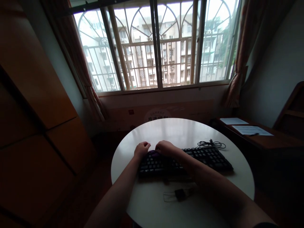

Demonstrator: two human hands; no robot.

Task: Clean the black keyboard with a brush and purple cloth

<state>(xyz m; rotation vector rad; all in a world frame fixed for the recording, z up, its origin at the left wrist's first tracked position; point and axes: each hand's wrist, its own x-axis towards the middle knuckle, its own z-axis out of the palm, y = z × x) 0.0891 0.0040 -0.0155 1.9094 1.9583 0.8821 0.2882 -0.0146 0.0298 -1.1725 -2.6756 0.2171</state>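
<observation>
A black keyboard (209, 160) lies across the round white table, its keys facing up. At its upper left edge, my left hand (142, 148) rests with curled, closed fingers. Just to the right, my right hand (166, 147) bends down over the top rows, its fingers drawn together. Between both hands sits a small dark purple thing (152, 153), whose kind is unclear. Whatever is in either hand's fingers is hidden. Nearer to me lies a small black block with thin wire loops (180, 194), and a slim dark object (178, 180) lies along the keyboard's front edge.
A coiled black cable (211, 144) lies behind the keyboard on the round white table (125, 142). Sheets of paper (251, 130) and a dark pen (254, 134) are on a brown table (268, 144) at right. Wooden cabinets (64, 148) stand at left, and a barred window (156, 63) is ahead.
</observation>
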